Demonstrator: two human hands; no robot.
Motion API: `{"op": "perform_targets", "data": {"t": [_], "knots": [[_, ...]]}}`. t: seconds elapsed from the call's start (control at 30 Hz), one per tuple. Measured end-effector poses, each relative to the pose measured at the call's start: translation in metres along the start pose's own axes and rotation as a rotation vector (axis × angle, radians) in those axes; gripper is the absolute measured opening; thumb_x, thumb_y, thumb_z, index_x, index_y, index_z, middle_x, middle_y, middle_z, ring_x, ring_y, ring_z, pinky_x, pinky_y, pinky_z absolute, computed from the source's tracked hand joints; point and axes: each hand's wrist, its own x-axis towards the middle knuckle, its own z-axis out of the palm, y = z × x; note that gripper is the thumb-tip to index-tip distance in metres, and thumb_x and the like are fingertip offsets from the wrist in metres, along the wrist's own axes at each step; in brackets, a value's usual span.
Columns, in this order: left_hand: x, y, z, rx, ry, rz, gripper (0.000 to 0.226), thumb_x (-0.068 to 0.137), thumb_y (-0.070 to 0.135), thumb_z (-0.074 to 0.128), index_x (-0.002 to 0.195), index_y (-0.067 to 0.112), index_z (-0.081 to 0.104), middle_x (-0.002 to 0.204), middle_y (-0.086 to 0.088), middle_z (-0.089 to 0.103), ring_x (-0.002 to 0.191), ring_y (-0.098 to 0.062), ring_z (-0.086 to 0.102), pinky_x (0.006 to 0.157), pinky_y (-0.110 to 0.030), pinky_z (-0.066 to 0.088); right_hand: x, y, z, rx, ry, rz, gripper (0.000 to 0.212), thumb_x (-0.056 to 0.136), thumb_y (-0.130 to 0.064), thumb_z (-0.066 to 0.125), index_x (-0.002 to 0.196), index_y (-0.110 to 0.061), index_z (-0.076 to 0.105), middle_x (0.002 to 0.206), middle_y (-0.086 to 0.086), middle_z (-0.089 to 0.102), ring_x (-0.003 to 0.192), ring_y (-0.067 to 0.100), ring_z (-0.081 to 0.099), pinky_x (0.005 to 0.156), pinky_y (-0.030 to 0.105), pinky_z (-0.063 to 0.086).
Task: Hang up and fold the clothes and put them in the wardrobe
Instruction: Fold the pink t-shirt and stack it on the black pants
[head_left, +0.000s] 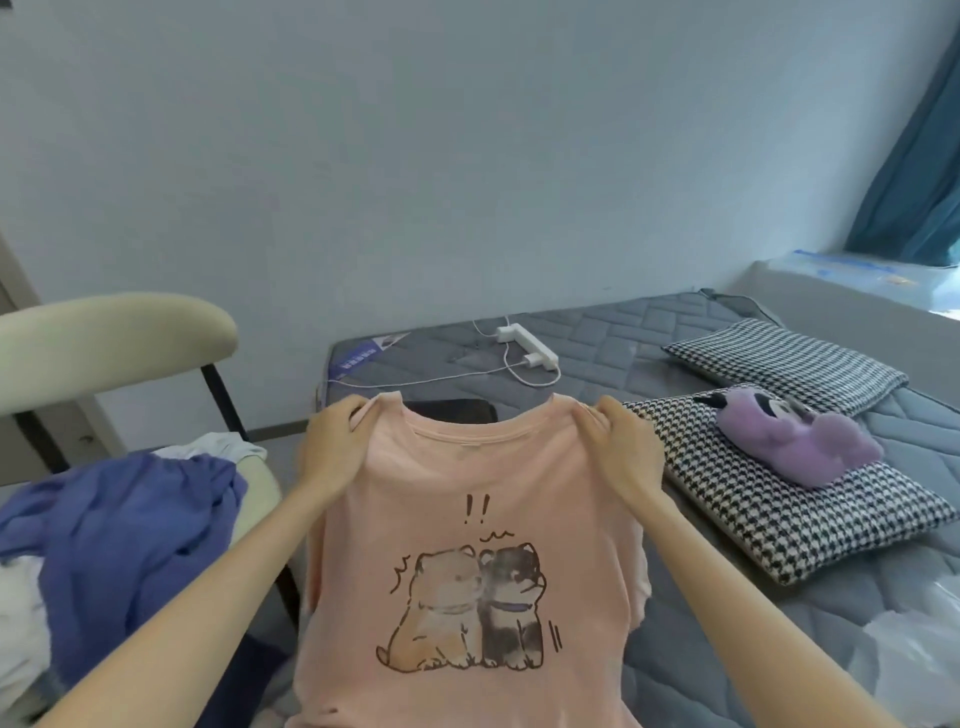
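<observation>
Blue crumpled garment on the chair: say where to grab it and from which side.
Pinch the bunched upper-right fold of the blue crumpled garment, coming down from above on the near side. It lies heaped loosely on the cream padded chair, whose backrest blocks the far side.

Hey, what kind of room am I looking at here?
Probably a bedroom: a bare quilted mattress holds houndstooth pillows and a purple plush toy, and a chair beside it is heaped with clothes.
</observation>
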Motion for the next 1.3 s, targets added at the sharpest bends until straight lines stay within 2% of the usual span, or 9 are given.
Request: {"op": "perform_targets", "data": {"t": [0.3, 0.47, 0.63, 0.8, 1.0, 1.1, 1.17, 1.23, 1.3], "knots": [[0.038, -0.048, 0.077, 0.153, -0.107, -0.136, 0.031, 0.096, 0.043, 0.047, 0.09, 0.02, 0.068, 0.092, 0.003, 0.067, 0.089, -0.023, 0.06, 0.07, -0.033, 0.045, 0.031, 0.048, 0.079, -0.223, -0.168, 0.059, 0.034, 0.095, -0.044, 0.044, 0.074, -0.021, 0.059, 0.082, 0.002, 0.067, 0.091, 0.031, 0.056, 0.08, 0.039, 0.03], [0.065, -0.067, 0.114, 0.127, -0.169, -0.174, 0.031, 0.097, 0.035, 0.048, 0.074, 0.016, 0.057, 0.083, -0.004, 0.065, 0.087, -0.03, 0.06, 0.073, -0.038, 0.044, 0.057, 0.055, 0.114, -0.363, -0.32, 0.147, 0.038, 0.099, -0.039, 0.034, 0.085, -0.016, 0.061, 0.095, 0.009, 0.061, 0.101, 0.03, 0.046, 0.09, 0.043, 0.028], [0.085, -0.08, 0.149, 0.208, -0.174, -0.197, 0.027, 0.098, 0.026, 0.045, 0.098, 0.018, 0.071, 0.097, -0.002, 0.07, 0.098, -0.028, 0.059, 0.095, -0.043, 0.039, 0.071, 0.068, 0.142, -0.46, -0.395, 0.227, 0.038, 0.1, -0.035, 0.032, 0.098, -0.015, 0.064, 0.103, 0.01, 0.062, 0.105, 0.03, 0.045, 0.091, 0.041, 0.027], [0.083, -0.091, 0.178, 0.274, -0.238, -0.212, 0.027, 0.1, 0.026, 0.044, 0.102, 0.018, 0.07, 0.101, -0.003, 0.069, 0.101, -0.027, 0.057, 0.09, -0.039, 0.035, 0.065, 0.083, 0.16, -0.52, -0.426, 0.262, 0.037, 0.099, -0.03, 0.031, 0.102, -0.018, 0.066, 0.102, 0.007, 0.06, 0.104, 0.027, 0.044, 0.087, 0.039, 0.026], [0.055, -0.082, 0.193, 0.35, -0.221, -0.149, 0.032, 0.098, 0.02, 0.052, 0.13, 0.019, 0.053, 0.133, -0.005, 0.049, 0.123, -0.024, 0.04, 0.098, -0.036, 0.033, 0.045, 0.084, 0.172, -0.445, -0.413, 0.176, 0.033, 0.096, -0.019, 0.046, 0.128, -0.018, 0.056, 0.131, 0.009, 0.049, 0.12, 0.031, 0.036, 0.099, 0.04, 0.025], [0.027, -0.067, 0.205, 0.361, -0.225, -0.046, 0.018, 0.096, 0.014, 0.05, 0.111, 0.019, 0.057, 0.12, -0.002, 0.054, 0.106, -0.018, 0.047, 0.086, -0.027, 0.036, 0.016, 0.076, 0.167, -0.545, -0.399, -0.054, 0.029, 0.087, -0.013, 0.04, 0.1, -0.024, 0.065, 0.095, 0.0, 0.06, 0.085, 0.025, 0.054, 0.077, 0.04, 0.046], [0.01, -0.057, 0.211, 0.308, -0.367, -0.177, 0.018, 0.095, 0.016, 0.049, 0.112, 0.017, 0.054, 0.114, -0.004, 0.054, 0.099, -0.017, 0.05, 0.094, -0.028, 0.041, -0.008, 0.069, 0.17, -0.586, -0.481, -0.152, 0.033, 0.081, -0.015, 0.032, 0.084, -0.026, 0.063, 0.08, -0.001, 0.057, 0.072, 0.026, 0.055, 0.07, 0.043, 0.05], [-0.02, -0.063, 0.223, 0.265, -0.534, -0.143, 0.04, 0.097, 0.02, 0.046, 0.137, 0.014, 0.041, 0.136, -0.008, 0.044, 0.124, -0.021, 0.043, 0.112, -0.033, 0.029, -0.041, 0.069, 0.188, -0.351, -0.697, -0.103, 0.037, 0.095, -0.019, 0.036, 0.125, -0.018, 0.058, 0.129, 0.011, 0.053, 0.121, 0.033, 0.047, 0.106, 0.048, 0.034], [-0.052, -0.076, 0.228, 0.323, -0.672, -0.017, 0.058, 0.103, 0.026, 0.031, 0.153, 0.014, 0.005, 0.16, -0.006, 0.003, 0.148, -0.024, 0.004, 0.12, -0.038, 0.005, -0.066, 0.077, 0.201, -0.279, -0.865, 0.005, 0.051, 0.103, -0.026, 0.03, 0.152, -0.013, 0.022, 0.16, 0.007, 0.016, 0.148, 0.026, 0.011, 0.121, 0.043, 0.007]]}}
